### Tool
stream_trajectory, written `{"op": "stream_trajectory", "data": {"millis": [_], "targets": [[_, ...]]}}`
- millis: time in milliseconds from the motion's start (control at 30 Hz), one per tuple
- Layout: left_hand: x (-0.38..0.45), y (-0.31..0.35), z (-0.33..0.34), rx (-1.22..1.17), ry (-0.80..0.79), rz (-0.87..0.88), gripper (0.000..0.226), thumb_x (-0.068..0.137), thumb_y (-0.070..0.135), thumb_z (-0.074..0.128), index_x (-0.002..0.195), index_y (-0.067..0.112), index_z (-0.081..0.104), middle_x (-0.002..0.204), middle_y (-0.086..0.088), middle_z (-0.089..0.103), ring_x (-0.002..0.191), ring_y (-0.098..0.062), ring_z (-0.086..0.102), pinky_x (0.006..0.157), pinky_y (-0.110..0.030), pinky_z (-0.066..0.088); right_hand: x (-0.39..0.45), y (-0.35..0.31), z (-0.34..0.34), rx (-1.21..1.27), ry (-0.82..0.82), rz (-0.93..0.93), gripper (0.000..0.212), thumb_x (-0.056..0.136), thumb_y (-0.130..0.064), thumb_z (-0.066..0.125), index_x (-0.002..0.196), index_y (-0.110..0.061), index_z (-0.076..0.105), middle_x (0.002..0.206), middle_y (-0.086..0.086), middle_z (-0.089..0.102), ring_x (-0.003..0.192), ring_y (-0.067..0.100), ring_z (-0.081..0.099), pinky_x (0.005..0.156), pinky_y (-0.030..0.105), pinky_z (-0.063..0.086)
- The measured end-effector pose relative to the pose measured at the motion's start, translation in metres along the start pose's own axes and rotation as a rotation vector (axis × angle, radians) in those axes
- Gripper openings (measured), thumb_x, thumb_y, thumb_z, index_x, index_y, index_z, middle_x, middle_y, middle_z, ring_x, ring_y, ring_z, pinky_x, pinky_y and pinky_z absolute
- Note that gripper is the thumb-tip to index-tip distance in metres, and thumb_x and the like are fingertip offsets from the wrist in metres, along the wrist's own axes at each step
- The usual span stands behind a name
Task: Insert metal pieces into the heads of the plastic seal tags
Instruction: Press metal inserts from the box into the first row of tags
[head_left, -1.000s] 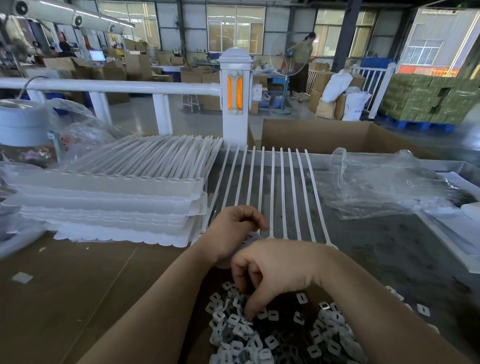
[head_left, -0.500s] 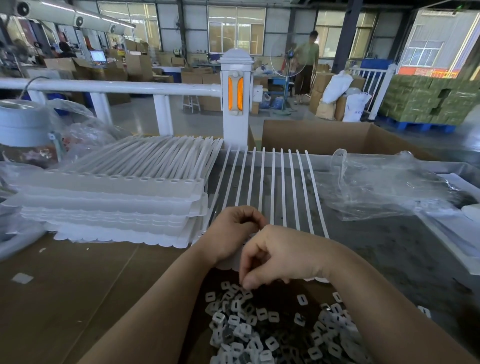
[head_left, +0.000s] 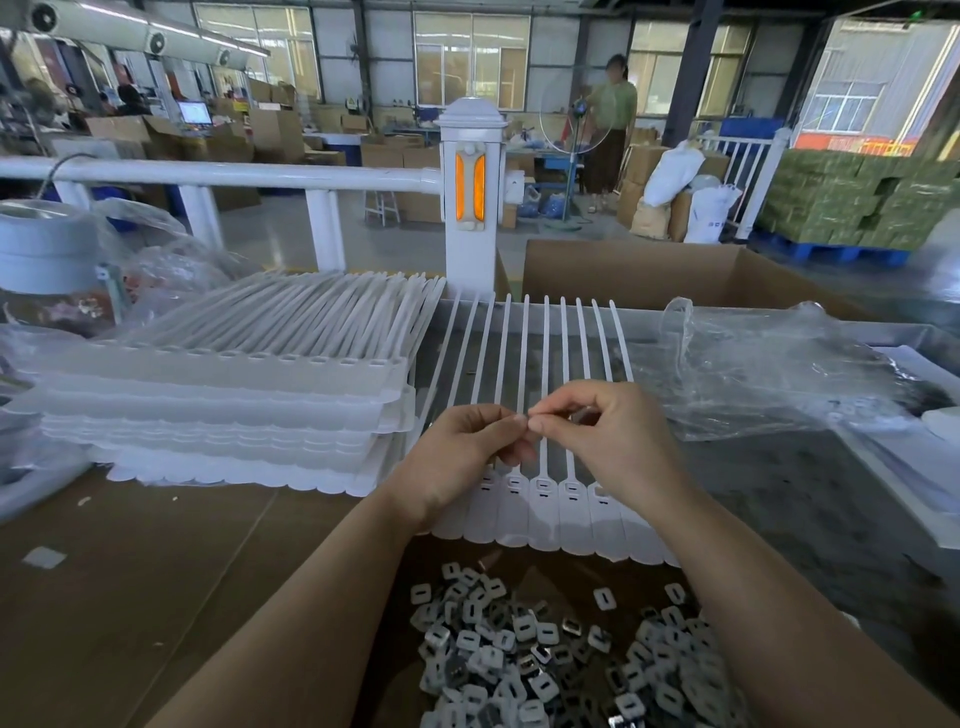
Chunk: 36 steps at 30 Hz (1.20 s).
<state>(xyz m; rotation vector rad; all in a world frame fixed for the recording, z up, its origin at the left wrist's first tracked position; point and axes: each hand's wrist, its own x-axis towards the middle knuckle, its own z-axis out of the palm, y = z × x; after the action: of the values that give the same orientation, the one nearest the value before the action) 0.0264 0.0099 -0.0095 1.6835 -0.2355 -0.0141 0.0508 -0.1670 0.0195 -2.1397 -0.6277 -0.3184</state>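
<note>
**Evidently mid-batch: a piece held between both hands above the tags**

Both hands meet over the strip of joined tags (head_left: 550, 512), which lies flat on the table (head_left: 156, 597) with its straps running to the far side. The left hand (head_left: 457, 457) and right hand (head_left: 608, 441) have their fingertips pressed together at one spot, apparently pinching something small between them. It is too small to make out, but it is probably one of the metal pieces; which hand truly holds it I cannot tell.

The tag heads that show between the wrists each have a slot. Whether any slot is already filled cannot be read at this size, and the heads at the left end are hidden under the left hand.

Plenty seems left to do. A large heap of loose pieces (head_left: 545, 660) lies on the near side, between the forearms. A tall stack of tag strips (head_left: 223, 410) sits just to the left of the working strip; whether these are finished or waiting I cannot say. A crumpled clear bag (head_left: 769, 374) lies to the right.
</note>
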Motion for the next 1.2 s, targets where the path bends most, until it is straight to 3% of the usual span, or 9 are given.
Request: {"op": "stream_trajectory", "data": {"millis": [200,333,500,600,733,833,933,1100,1200], "targets": [[0.001,0.002,0.001,-0.023,0.071,-0.024,0.017,0.095,0.024,0.062,0.087,0.018,0.076,0.083,-0.005,0.072,0.078,-0.016,0.058,0.080,-0.030,0.045,0.003,0.003,-0.006,0.151,-0.095,0.106,0.018,0.080,-0.022,0.082,0.085,-0.039,0.076,0.082,-0.022,0.072,0.077,-0.006,0.065,0.061,0.012,0.049],[0.001,0.004,0.005,0.017,0.097,-0.013,0.018,0.096,0.016,0.060,0.086,0.015,0.075,0.080,-0.002,0.072,0.074,-0.009,0.058,0.075,-0.022,0.044,0.003,0.005,-0.007,0.189,-0.106,0.186,0.015,0.086,-0.023,0.077,0.084,-0.038,0.074,0.076,-0.024,0.070,0.060,-0.011,0.060,0.045,0.006,0.040],[0.000,0.006,0.009,0.101,0.160,-0.011,0.014,0.093,0.020,0.065,0.085,0.015,0.075,0.081,-0.005,0.074,0.072,-0.010,0.060,0.069,-0.019,0.047,0.004,0.007,-0.008,0.143,-0.116,0.264,0.005,0.091,-0.032,0.068,0.086,-0.031,0.069,0.062,-0.028,0.062,0.053,-0.012,0.056,0.044,0.009,0.036],[-0.001,0.005,0.011,0.152,0.168,-0.008,0.014,0.092,0.022,0.067,0.081,0.021,0.074,0.081,-0.007,0.074,0.070,-0.015,0.059,0.066,-0.025,0.047,0.003,0.006,-0.006,0.119,-0.154,0.280,0.009,0.092,-0.029,0.066,0.084,-0.029,0.068,0.058,-0.022,0.062,0.047,-0.007,0.054,0.040,0.006,0.034],[0.000,0.007,0.016,0.220,0.173,0.004,0.013,0.092,0.021,0.067,0.081,0.024,0.073,0.079,0.001,0.074,0.068,-0.003,0.061,0.063,-0.012,0.045,0.003,0.007,-0.006,0.083,-0.185,0.322,0.012,0.095,-0.026,0.061,0.086,-0.022,0.068,0.057,-0.007,0.059,0.042,-0.001,0.050,0.042,0.013,0.038],[0.001,0.009,0.021,0.193,0.169,-0.003,0.008,0.091,0.021,0.068,0.087,0.017,0.072,0.080,-0.006,0.071,0.068,-0.006,0.060,0.065,-0.019,0.049,0.002,0.009,-0.006,0.084,-0.230,0.352,0.016,0.098,-0.027,0.056,0.089,-0.021,0.068,0.061,-0.002,0.056,0.041,0.000,0.046,0.043,0.016,0.039],[0.002,0.011,0.024,0.197,0.171,-0.042,0.008,0.091,0.023,0.068,0.089,0.016,0.071,0.084,-0.010,0.070,0.066,-0.008,0.058,0.068,-0.025,0.051,0.003,0.011,-0.007,0.090,-0.252,0.394,0.020,0.098,-0.029,0.055,0.086,-0.021,0.069,0.058,-0.008,0.056,0.043,0.000,0.048,0.043,0.017,0.039],[0.004,0.015,0.033,0.182,0.189,-0.132,0.003,0.087,0.023,0.073,0.087,0.020,0.072,0.080,-0.001,0.071,0.067,-0.005,0.061,0.067,-0.023,0.053,0.006,0.023,-0.005,0.075,-0.021,0.560,0.018,0.099,-0.028,0.052,0.092,-0.019,0.065,0.080,0.002,0.066,0.059,0.013,0.053,0.053,0.026,0.039],[0.004,0.016,0.043,0.214,0.153,-0.137,0.003,0.085,0.023,0.075,0.085,0.023,0.072,0.077,0.004,0.072,0.069,-0.005,0.064,0.067,-0.024,0.055,0.005,0.030,-0.003,0.253,0.024,0.663,0.012,0.099,-0.023,0.056,0.099,-0.017,0.065,0.087,0.003,0.067,0.070,0.019,0.059,0.064,0.034,0.048]]}}
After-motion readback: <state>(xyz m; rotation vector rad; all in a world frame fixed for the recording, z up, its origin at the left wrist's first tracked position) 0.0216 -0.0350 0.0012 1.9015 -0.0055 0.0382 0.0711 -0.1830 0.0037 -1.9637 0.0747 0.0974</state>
